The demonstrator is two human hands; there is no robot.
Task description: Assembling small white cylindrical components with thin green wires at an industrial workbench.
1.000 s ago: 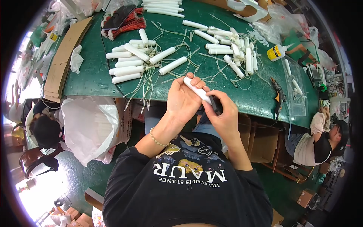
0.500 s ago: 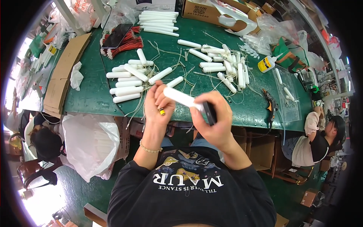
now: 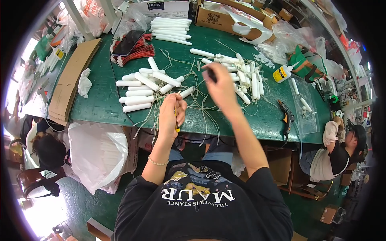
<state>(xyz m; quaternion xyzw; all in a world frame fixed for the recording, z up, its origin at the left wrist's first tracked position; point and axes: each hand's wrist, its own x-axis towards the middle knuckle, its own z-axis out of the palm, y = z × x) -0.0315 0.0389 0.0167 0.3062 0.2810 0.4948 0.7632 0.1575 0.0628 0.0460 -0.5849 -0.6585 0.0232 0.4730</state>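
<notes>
My left hand [image 3: 171, 114] is closed around a slim yellow-and-black tool [image 3: 177, 127], whose kind I cannot make out; its thin tip shows above the fingers. Just beyond it lies the left pile of white tubes [image 3: 138, 92] with thin pale wires. My right hand [image 3: 223, 86] is raised over the table at the near left side of the right pile of white tubes [image 3: 254, 84]. It is closed on a small black object [image 3: 211, 75], mostly hidden by the fingers and blurred. Pale wires [image 3: 205, 114] trail between the two hands toward the table edge.
At the back are a row of white tubes [image 3: 171, 30], a phone [image 3: 128, 43] on red wire bundles [image 3: 140, 54], and a cardboard box [image 3: 217, 18]. To the right are a glue bottle [image 3: 282, 74] and orange-black pliers [image 3: 286, 118]. Two other people sit at the sides.
The white tube that was between my hands is gone from them; a tube now lies across the left pile's right end. My right hand has moved forward, toward the right pile.
</notes>
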